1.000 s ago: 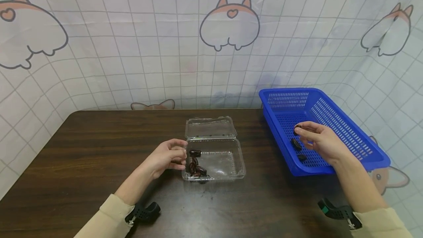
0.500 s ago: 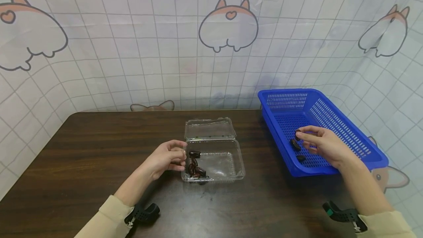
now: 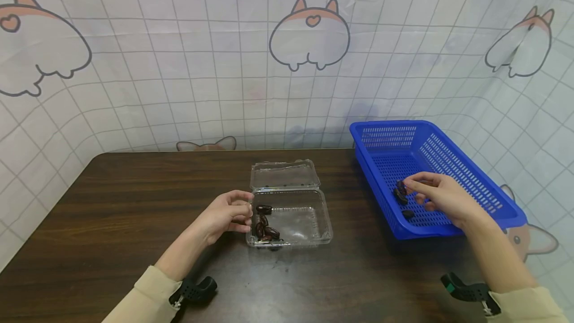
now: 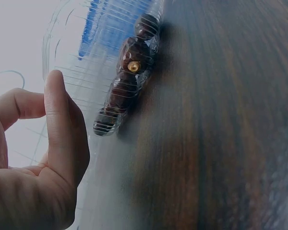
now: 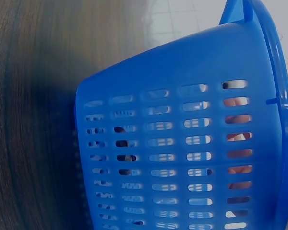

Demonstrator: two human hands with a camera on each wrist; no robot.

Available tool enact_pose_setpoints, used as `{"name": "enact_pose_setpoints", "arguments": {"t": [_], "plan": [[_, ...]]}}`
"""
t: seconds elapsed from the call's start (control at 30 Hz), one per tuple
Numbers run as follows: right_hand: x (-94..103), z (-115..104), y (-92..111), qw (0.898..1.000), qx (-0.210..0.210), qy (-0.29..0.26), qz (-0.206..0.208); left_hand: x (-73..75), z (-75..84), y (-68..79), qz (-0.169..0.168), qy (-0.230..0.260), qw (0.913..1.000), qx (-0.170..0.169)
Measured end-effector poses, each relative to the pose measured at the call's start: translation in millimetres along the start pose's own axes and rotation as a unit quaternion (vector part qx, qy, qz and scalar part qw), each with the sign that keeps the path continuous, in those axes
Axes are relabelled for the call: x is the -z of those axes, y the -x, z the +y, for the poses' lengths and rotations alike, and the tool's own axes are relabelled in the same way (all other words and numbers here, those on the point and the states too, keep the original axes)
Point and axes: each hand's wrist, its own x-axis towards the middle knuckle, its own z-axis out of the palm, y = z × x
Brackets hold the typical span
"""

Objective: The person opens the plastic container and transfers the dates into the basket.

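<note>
In the head view my left hand (image 3: 227,217) is at the left rim of a clear plastic clamshell box (image 3: 309,218) whose lid stands open behind it. Its curled fingers and thumb hold that rim. Several dark brown dates (image 3: 270,232) lie along the box's left side. The left wrist view shows these dates (image 4: 122,88) through the clear wall, beside my bent thumb. Over the left part of a blue basket (image 3: 374,183) is my right hand (image 3: 441,196), fingertips beside a date (image 3: 400,185) near other dates. From outside, the basket's slotted wall (image 5: 177,62) hides most of this hand in the right wrist view.
The box and basket stand on a dark wooden table (image 3: 148,183), with a stretch of tabletop between them. Behind the table hangs a white gridded cloth (image 3: 215,64) with cartoon animals. Black straps (image 3: 195,288) are on both wrists.
My right hand has lowered slightly into the basket, and the date it pinched is now down beside the others, just off the fingertips. My left hand keeps its place at the box.
</note>
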Motion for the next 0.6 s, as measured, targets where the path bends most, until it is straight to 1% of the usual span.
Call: {"name": "enact_pose_setpoints", "arguments": {"t": [0.3,0.6], "plan": [[-1.1,-4,0,1.000,0.010,0.017,-0.003,0.4,-2.5,-1.8,0.001,0.001,1.0000,0.003],[-16.7,-25,-8,0.999,0.048,0.024,-0.008,-0.2,-1.7,-0.7,0.001,0.004,1.0000,0.002]]}}
